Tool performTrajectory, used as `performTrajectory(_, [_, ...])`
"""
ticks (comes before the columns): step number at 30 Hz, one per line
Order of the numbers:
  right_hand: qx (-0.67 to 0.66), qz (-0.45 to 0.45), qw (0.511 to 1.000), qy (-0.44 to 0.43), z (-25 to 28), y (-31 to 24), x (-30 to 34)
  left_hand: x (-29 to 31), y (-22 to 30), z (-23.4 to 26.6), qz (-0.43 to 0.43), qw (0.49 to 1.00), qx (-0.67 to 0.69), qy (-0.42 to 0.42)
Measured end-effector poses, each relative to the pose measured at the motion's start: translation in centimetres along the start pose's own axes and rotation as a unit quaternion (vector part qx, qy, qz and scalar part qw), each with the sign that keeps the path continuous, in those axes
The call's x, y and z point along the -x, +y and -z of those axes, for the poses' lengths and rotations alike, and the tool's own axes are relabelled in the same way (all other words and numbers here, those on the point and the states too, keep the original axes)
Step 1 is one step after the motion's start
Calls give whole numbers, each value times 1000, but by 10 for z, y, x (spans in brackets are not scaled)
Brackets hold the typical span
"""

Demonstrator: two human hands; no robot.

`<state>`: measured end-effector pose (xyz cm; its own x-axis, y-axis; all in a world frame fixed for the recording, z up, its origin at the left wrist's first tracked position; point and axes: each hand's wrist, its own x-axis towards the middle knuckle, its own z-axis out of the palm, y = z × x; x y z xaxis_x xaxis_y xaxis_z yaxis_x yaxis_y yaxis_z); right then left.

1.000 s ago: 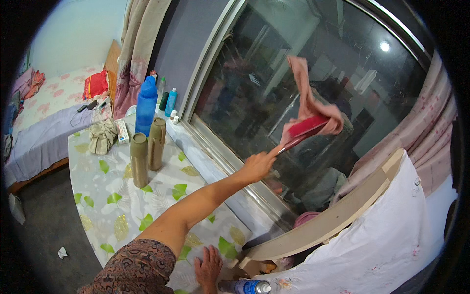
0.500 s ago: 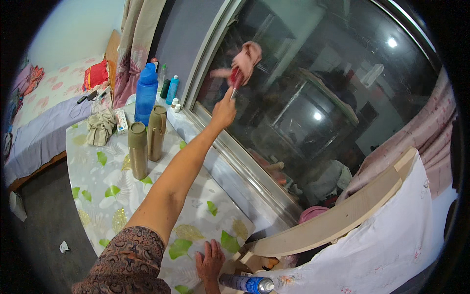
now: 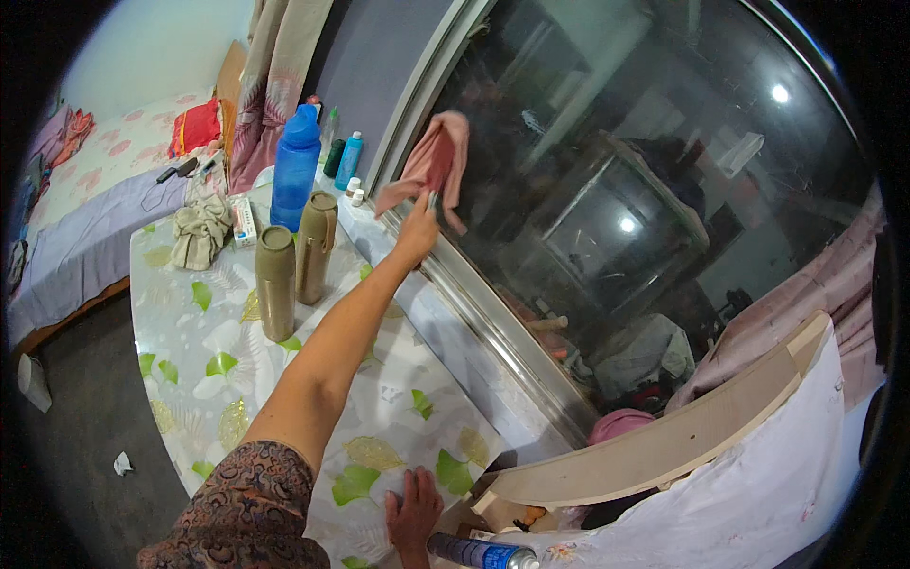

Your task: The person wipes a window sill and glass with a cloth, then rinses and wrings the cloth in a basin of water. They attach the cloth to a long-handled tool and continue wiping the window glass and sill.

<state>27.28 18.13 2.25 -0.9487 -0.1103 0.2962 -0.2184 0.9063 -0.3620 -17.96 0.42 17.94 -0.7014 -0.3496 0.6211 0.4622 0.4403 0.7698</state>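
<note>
My left hand [image 3: 417, 230] is stretched far forward, closed on the narrow silvery handle of a tool. A pink cloth [image 3: 444, 142] is draped over the tool's red head, which shows only in part, so its kind is unclear. The cloth lies against the lower left of the window pane [image 3: 569, 123], by its frame. My right hand [image 3: 414, 512] rests palm down on the leaf-patterned tabletop [image 3: 313, 455], fingers apart, holding nothing. Close beside it lies a blue spray can [image 3: 479, 550].
Two flasks [image 3: 276, 284] and a blue water bottle [image 3: 296, 171] stand left of my arm. A crumpled rag [image 3: 201, 234] and a small box [image 3: 244, 221] are near them. Small bottles [image 3: 349, 161] line the sill. A curved wooden board [image 3: 654, 427] with white cloth rises at right.
My left hand has moved down and left with the cloth-covered tool, from higher on the glass toward the frame. The cloth now hangs wider. My right hand stays on the table.
</note>
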Motion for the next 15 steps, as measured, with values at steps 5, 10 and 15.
performTrajectory(5, [2,0,1000,7,-4,3,2,-65,132,17,18,999,29,-32])
performTrajectory(10, [14,-10,1000,7,4,6,1,18,175,-8,-91,984,39,-151])
performTrajectory(15, [6,-19,1000,-4,3,7,2,95,123,-1,-17,954,38,-297])
